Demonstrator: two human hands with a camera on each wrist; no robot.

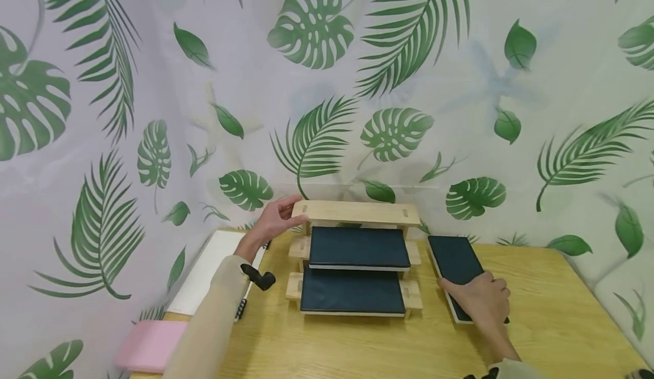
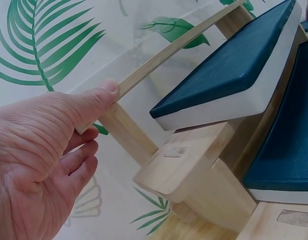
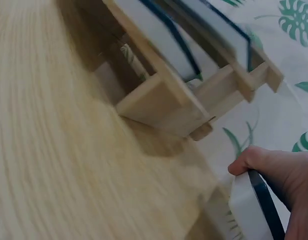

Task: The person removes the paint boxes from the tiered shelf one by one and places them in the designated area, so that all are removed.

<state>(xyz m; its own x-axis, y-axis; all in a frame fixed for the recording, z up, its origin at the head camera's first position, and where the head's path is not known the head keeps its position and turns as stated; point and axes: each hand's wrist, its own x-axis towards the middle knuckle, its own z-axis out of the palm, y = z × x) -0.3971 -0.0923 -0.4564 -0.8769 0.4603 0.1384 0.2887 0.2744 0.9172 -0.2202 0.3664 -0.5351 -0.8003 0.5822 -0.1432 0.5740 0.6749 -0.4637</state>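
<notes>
So: two hands, one wooden rack, three dark boards

Starting at the hands. The left hand (image 1: 273,220) touches the left end of the top shelf (image 1: 357,212) of the stepped wooden rack (image 1: 355,254), fingers fairly straight. The head view only shows it resting there; the left wrist view gets closer, and there the thumb (image 2: 96,100) presses against the thin edge of that top shelf (image 2: 169,50) while the other fingers hang relaxed beneath, not wrapped around anything.

The right hand (image 1: 477,299) lies on the near end of a loose dark board (image 1: 455,262) flat on the table (image 1: 552,311), just right of the rack. From above it looks like a flat palm. The right wrist view tells more: the fingers (image 3: 274,167) curl over the board's dark top and white edge (image 3: 249,210), so it's actually gripping it. That view is pretty blurry, though.

Moving outward, the rack already holds two matching boards, the upper board (image 1: 357,247) on the middle step and the lower board (image 1: 351,291) on the bottom step. The rack sits between the two hands.

Left of the rack a white panel (image 1: 206,271) lies flat, partly hidden by the left sleeve (image 1: 204,328), with a pink pad (image 1: 145,345) at the table's near-left corner. A leaf-print backdrop (image 1: 327,84) hangs behind everything.
</notes>
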